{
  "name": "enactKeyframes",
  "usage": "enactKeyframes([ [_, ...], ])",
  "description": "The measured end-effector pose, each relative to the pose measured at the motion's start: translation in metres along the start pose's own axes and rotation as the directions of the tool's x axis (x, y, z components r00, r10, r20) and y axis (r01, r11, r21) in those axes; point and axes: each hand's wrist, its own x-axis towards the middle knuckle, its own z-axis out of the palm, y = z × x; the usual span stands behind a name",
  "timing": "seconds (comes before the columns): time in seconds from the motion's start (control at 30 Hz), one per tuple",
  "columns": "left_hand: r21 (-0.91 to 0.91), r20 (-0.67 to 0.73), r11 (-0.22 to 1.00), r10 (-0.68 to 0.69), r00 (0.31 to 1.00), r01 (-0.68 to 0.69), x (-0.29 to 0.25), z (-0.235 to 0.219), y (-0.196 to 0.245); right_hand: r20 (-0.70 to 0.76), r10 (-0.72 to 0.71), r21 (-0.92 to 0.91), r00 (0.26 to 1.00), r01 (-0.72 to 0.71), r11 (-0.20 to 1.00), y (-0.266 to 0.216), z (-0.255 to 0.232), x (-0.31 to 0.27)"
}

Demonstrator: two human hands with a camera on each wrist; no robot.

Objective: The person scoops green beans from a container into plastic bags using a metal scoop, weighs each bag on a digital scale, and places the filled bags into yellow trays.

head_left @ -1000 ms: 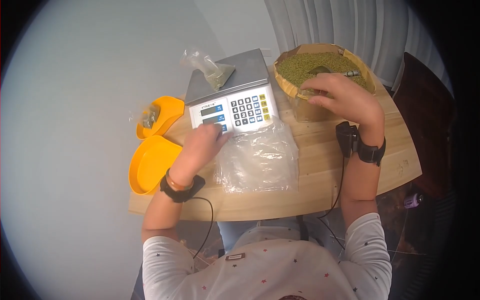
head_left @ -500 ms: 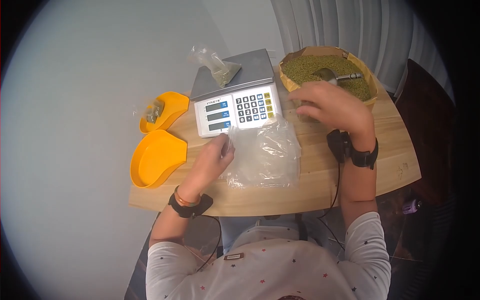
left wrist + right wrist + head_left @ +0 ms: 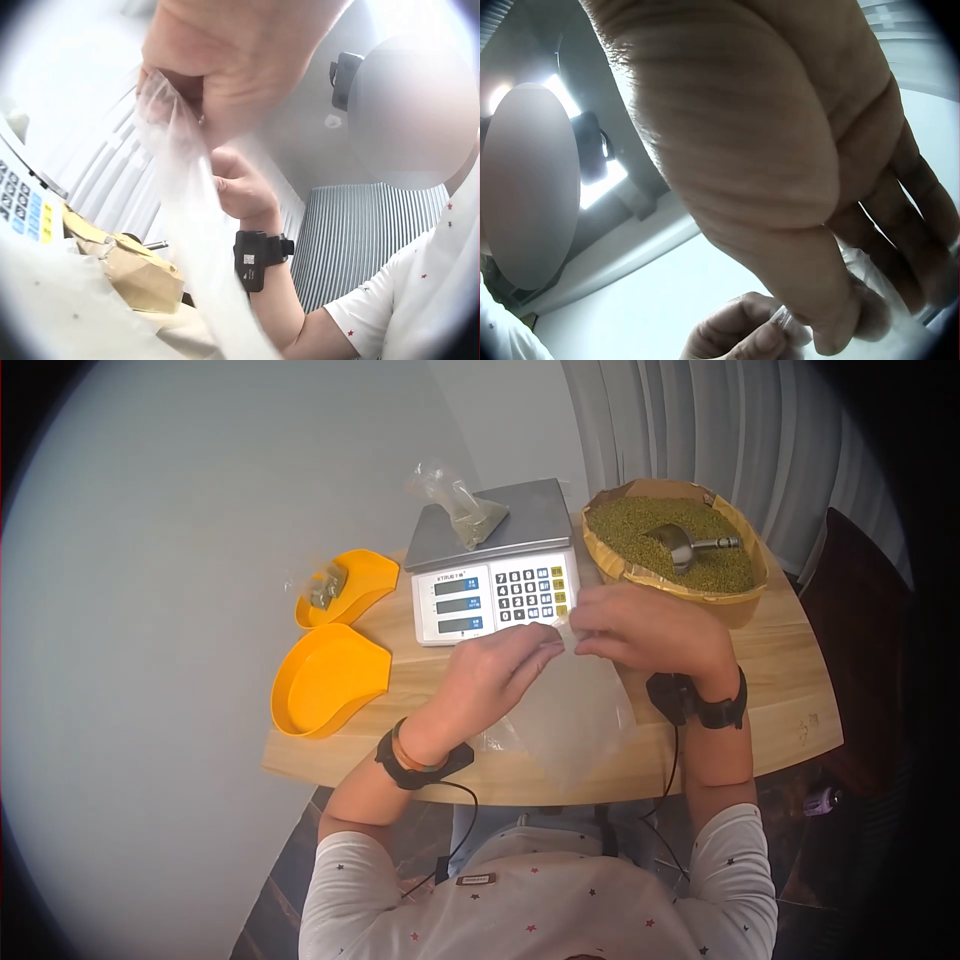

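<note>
Both hands meet in front of the scale at the top of a clear plastic bag (image 3: 575,725), which hangs below them over the wooden table. My left hand (image 3: 495,675) pinches the bag's upper edge between thumb and fingers. On the other side of that edge, my right hand (image 3: 655,628) pinches it with thumb and forefinger, its other fingers loosely bent. In the left wrist view the bag (image 3: 199,225) trails down as a long, whitish sheet. In the right wrist view the left hand's fingertips (image 3: 761,341) sit close beside the right thumb.
A digital scale (image 3: 435,625) bears a tied bag of green grains (image 3: 475,522). Right of it stands a paper-lined tub (image 3: 745,605) of green grains with a metal scoop (image 3: 680,547). Two yellow scoop trays (image 3: 283,705) lie left; the farther contains small filled bags (image 3: 327,588).
My left hand has moved from the scale's front to the bags, then right and up with one bag. My right hand has come left from beside the tub to meet it.
</note>
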Motion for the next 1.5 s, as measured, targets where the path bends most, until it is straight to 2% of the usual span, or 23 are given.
enactKeyframes([
  [0.1,-0.03,-0.012,0.999,-0.013,1.0,0.012,0.007,-0.008,0.002,-0.034,0.013,-0.023,0.999,-0.013,1.0,-0.002,-0.008,-0.006],
  [0.17,-0.052,-0.118,0.995,0.081,0.99,-0.087,0.014,-0.013,0.0,-0.086,0.036,-0.034,0.996,-0.04,0.999,-0.003,-0.014,-0.011],
  [0.2,0.037,-0.117,0.994,0.11,0.987,-0.106,0.015,-0.016,-0.007,-0.085,0.036,-0.039,0.996,-0.04,0.998,-0.003,-0.017,-0.013],
  [0.23,0.036,-0.12,0.994,0.111,0.987,-0.107,0.016,-0.016,-0.016,-0.12,0.036,-0.041,0.992,-0.041,0.998,-0.003,-0.02,-0.015],
  [0.3,-0.037,-0.245,0.999,-0.04,0.969,0.032,0.02,-0.014,-0.039,-0.156,0.034,-0.045,0.987,-0.041,0.998,-0.004,-0.025,-0.02],
  [0.33,-0.072,-0.209,0.986,-0.162,0.964,0.15,0.024,-0.017,-0.051,-0.167,0.053,-0.04,0.985,-0.06,0.997,-0.005,-0.028,-0.023],
  [0.37,-0.072,-0.213,0.986,-0.16,0.964,0.148,0.03,-0.02,-0.063,-0.178,0.071,-0.035,0.981,-0.079,0.996,-0.005,-0.031,-0.026],
  [0.43,-0.179,-0.287,0.929,-0.364,0.886,0.323,0.045,-0.024,-0.095,-0.191,0.057,-0.024,0.98,-0.063,0.998,-0.007,-0.036,-0.03],
  [0.47,-0.179,-0.292,0.93,-0.361,0.885,0.321,0.052,-0.025,-0.122,-0.205,0.046,-0.007,0.978,-0.049,0.999,-0.008,-0.038,-0.031],
  [0.53,-0.117,-0.262,0.879,-0.477,0.839,0.463,0.067,-0.028,-0.173,-0.205,0.049,-0.011,0.978,-0.052,0.999,-0.007,-0.042,-0.034],
  [0.57,-0.117,-0.264,0.878,-0.478,0.838,0.464,0.078,-0.03,-0.177,-0.205,0.056,-0.012,0.977,-0.059,0.998,-0.007,-0.043,-0.035],
  [0.63,-0.335,-0.109,0.659,-0.737,0.667,0.674,0.1,-0.03,-0.181,-0.213,0.049,0.002,0.976,-0.049,0.999,-0.004,-0.044,-0.036],
  [0.67,-0.338,-0.116,0.659,-0.738,0.665,0.672,0.108,-0.031,-0.188,-0.221,0.043,0.017,0.974,-0.04,0.999,-0.003,-0.045,-0.035],
  [0.73,-0.317,-0.024,0.598,-0.781,0.624,0.736,0.121,-0.03,-0.208,-0.22,0.051,0.01,0.974,-0.05,0.999,-0.006,-0.047,-0.036],
  [0.77,-0.324,-0.034,0.596,-0.783,0.62,0.735,0.128,-0.029,-0.22,-0.222,0.066,0.008,0.973,-0.066,0.998,-0.007,-0.048,-0.036],
  [0.83,-0.304,0.08,0.562,-0.789,0.609,0.769,0.137,-0.028,-0.239,-0.223,0.064,0.012,0.973,-0.063,0.998,-0.007,-0.047,-0.035],
  [0.93,-0.393,0.112,0.484,-0.819,0.563,0.782,0.146,-0.023,-0.246,-0.219,0.078,0.024,0.973,-0.075,0.997,-0.005,-0.049,-0.033],
  [1.07,-0.505,0.142,0.43,-0.814,0.564,0.748,0.153,-0.019,-0.254,-0.209,0.105,0.03,0.972,-0.101,0.994,0.002,-0.047,-0.029],
  [1.2,-0.604,0.13,0.362,-0.834,0.536,0.71,0.15,-0.011,-0.272,-0.19,0.152,0.053,0.97,-0.145,0.988,0.007,-0.041,-0.021],
  [1.33,-0.605,0.067,0.438,-0.804,0.591,0.664,0.15,-0.023,-0.293,-0.186,0.197,0.042,0.963,-0.193,0.98,0.013,-0.036,-0.013],
  [1.4,-0.61,0.05,0.464,-0.787,0.615,0.643,0.147,-0.041,-0.288,-0.185,0.205,0.037,0.961,-0.202,0.979,0.014,-0.034,-0.01],
  [1.47,-0.637,-0.089,0.569,-0.725,0.683,0.52,0.137,-0.071,-0.284,-0.19,0.216,0.017,0.958,-0.217,0.976,0.013,-0.033,-0.009],
  [1.5,-0.617,-0.118,0.584,-0.732,0.671,0.528,0.133,-0.086,-0.285,-0.188,0.22,0.018,0.957,-0.221,0.975,0.013,-0.033,-0.009],
])
